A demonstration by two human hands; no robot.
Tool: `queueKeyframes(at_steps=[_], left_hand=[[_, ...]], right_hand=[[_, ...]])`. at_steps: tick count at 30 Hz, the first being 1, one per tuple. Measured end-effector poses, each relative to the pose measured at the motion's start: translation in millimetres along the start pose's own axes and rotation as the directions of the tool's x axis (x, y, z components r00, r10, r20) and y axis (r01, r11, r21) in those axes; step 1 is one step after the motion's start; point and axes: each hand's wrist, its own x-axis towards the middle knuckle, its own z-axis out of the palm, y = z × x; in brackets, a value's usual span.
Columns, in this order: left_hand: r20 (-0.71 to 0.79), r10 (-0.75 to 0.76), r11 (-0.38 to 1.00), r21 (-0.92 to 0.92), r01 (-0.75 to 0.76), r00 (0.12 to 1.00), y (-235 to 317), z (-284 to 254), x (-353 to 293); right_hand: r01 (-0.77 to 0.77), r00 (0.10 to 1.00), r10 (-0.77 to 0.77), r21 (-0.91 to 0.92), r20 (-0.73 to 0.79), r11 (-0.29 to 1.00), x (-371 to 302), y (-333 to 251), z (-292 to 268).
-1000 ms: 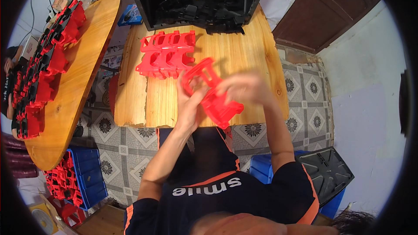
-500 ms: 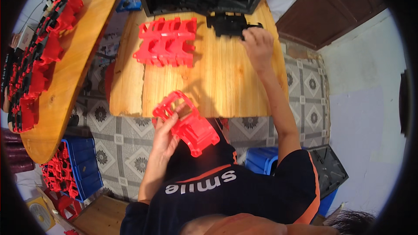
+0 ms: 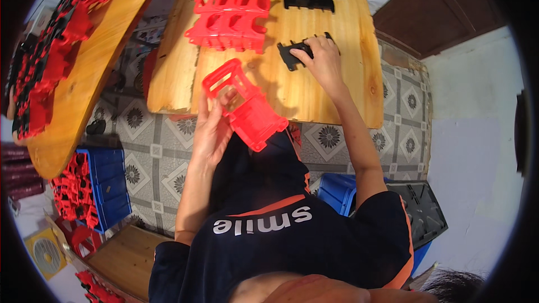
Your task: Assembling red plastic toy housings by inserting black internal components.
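At the bench [image 3: 348, 95], the left hand [image 3: 210, 132] grips a red frame [image 3: 244, 106]. Beyond it, right-hand fingers [image 3: 314, 50] clasp a black part [image 3: 293, 55], seemingly awaiting fitting together.

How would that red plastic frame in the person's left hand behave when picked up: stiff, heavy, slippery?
Probably stiff: the red frame keeps its boxy shape though the left hand holds it only from one side. Likely light for its size, since it is open, thin-walled and one hand carries it. Its flat sides suggest it would not roll.
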Motion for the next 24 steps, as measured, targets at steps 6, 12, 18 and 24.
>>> queueKeyframes(at_steps=[6,12,18,24], left_hand=[[-0.01,0.043,0.994,0.103,-0.042,0.999,14,-19,13],[0.074,0.0,0.988,0.151,-0.012,0.997,26,-18,8],[0.141,0.035,0.986,0.157,-0.057,0.989,28,-20,5],[0.166,0.048,0.985,0.154,-0.074,0.985,28,-19,-1]], right_hand=[[0.218,0.974,-0.181,0.368,-0.133,0.904,-10,-32,-28],[0.504,0.845,-0.508,0.573,-0.17,0.646,-32,-110,-71],[0.517,0.829,-0.547,0.528,-0.114,0.674,-39,-129,-66],[0.555,0.805,-0.583,0.491,-0.112,0.672,-47,-139,-66]])
